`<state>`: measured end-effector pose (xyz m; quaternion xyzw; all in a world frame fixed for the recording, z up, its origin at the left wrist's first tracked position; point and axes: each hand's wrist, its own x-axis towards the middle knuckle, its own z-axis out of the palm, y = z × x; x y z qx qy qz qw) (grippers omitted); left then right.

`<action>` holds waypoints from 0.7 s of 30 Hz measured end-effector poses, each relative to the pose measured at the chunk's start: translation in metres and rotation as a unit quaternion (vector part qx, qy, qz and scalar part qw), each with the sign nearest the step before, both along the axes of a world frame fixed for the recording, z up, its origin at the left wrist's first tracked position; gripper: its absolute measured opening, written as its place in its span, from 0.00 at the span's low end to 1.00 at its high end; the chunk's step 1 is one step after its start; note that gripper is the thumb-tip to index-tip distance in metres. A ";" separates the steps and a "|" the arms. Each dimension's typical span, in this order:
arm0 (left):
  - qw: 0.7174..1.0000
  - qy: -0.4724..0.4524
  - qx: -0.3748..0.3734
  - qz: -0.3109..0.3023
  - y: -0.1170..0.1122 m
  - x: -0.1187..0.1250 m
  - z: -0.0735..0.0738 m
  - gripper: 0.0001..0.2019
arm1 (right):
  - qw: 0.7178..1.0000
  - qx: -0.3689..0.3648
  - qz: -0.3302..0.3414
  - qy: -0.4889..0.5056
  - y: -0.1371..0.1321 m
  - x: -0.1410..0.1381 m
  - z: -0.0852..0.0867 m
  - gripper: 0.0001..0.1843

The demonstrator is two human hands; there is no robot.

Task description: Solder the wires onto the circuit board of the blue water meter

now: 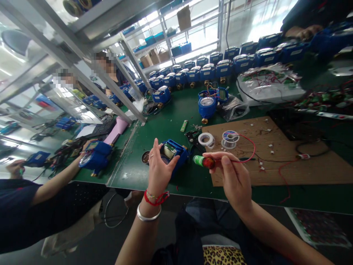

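Blue meter housing [176,151] held by the near edge of the green tabletop [165,114], pen-like tool [203,162] poised beside it.
Clasps the housing in the left hand [158,169], fingers curled round its left side; pinches the green-and-red tool in the right hand [234,178] like a pen, tip towards the housing, contact not discernible. Probably best: brace the housing on the tabletop, rest the right wrist on the cardboard sheet [289,162], keep the red lead [253,149] off the tip. Close by on the cardboard: tape roll [206,140], solder spool [230,138]. Crowding the housing: black hand tool [192,137] just behind, small round tin [145,157] at its left. Farther off: row of meters [209,70] along the far edge, a co-worker's hand [86,145] on another meter [96,156] beyond the left edge.
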<state>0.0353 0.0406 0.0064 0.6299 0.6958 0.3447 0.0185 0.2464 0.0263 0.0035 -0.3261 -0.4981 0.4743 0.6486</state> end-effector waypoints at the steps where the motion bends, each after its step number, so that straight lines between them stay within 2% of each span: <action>1: 1.000 0.004 0.001 -0.002 0.001 0.001 -0.001 0.46 | 1.000 0.002 0.000 -0.007 -0.001 -0.001 -0.001 0.13; 6: 0.999 0.048 0.007 -0.012 0.000 0.007 0.001 0.48 | 0.999 0.019 0.019 -0.040 -0.006 -0.004 -0.003 0.13; 9: 0.998 0.027 0.050 -0.015 -0.018 0.018 0.007 0.42 | 0.995 0.050 0.030 -0.086 -0.008 -0.002 -0.003 0.15; 11: 0.996 -0.053 0.065 -0.021 -0.038 0.029 0.008 0.32 | 0.984 0.104 0.047 -0.136 -0.008 0.002 -0.003 0.16; 13: 0.978 -0.204 0.010 -0.052 -0.058 0.041 0.005 0.23 | 0.957 0.189 0.075 -0.205 -0.008 0.007 -0.003 0.18; 14: 0.950 -0.300 -0.047 -0.074 -0.065 0.046 0.001 0.22 | 0.938 0.232 0.092 -0.242 -0.009 0.008 -0.004 0.19; 15: 0.907 -0.399 -0.102 -0.088 -0.071 0.050 -0.003 0.22 | 0.915 0.270 0.114 -0.278 -0.010 0.009 -0.004 0.19; 17: 0.787 -0.577 -0.200 -0.089 -0.076 0.056 -0.015 0.24 | 0.868 0.321 0.166 -0.340 -0.015 0.009 -0.005 0.17; 19: 0.679 -0.687 -0.249 -0.063 -0.074 0.057 -0.026 0.23 | 0.832 0.333 0.219 -0.387 -0.020 0.010 -0.007 0.14; 20: 0.643 -0.719 -0.259 -0.052 -0.072 0.056 -0.032 0.22 | 0.817 0.329 0.241 -0.407 -0.021 0.011 -0.008 0.13; 21: 0.620 -0.738 -0.261 -0.046 -0.070 0.055 -0.037 0.22 | 0.807 0.319 0.259 -0.425 -0.020 0.013 -0.008 0.14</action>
